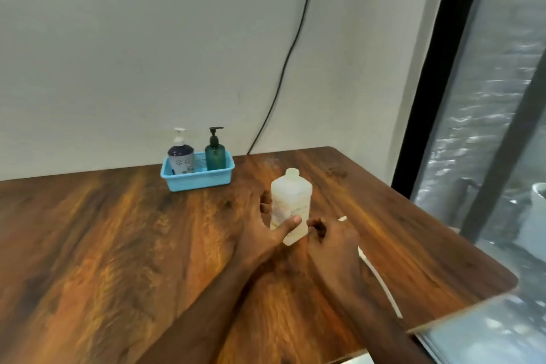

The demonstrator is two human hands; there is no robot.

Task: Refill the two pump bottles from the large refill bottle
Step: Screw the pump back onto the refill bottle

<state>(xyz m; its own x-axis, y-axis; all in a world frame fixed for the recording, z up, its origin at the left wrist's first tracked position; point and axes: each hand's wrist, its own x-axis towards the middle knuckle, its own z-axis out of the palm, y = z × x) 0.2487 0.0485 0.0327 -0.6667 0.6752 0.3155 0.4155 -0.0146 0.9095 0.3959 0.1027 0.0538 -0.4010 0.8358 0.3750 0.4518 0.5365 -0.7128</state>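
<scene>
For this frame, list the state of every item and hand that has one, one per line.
refill bottle: upright on the table, cap on, held by the left hand.
left hand: wrapped around the refill bottle.
right hand: curled beside the bottle's base; contact unclear.
white-pump bottle: upright in the basket, pump on.
teal bottle: upright in the basket, pump on.
blue basket: on the table near the wall.

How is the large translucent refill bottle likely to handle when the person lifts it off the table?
The refill bottle looks like thin translucent plastic, so it probably flexes under a squeeze. It stands tall on a narrow base, so a sideways push might tip it. The left hand wraps its lower body alone, suggesting it is manageable in weight; how full it is cannot be told.
</scene>
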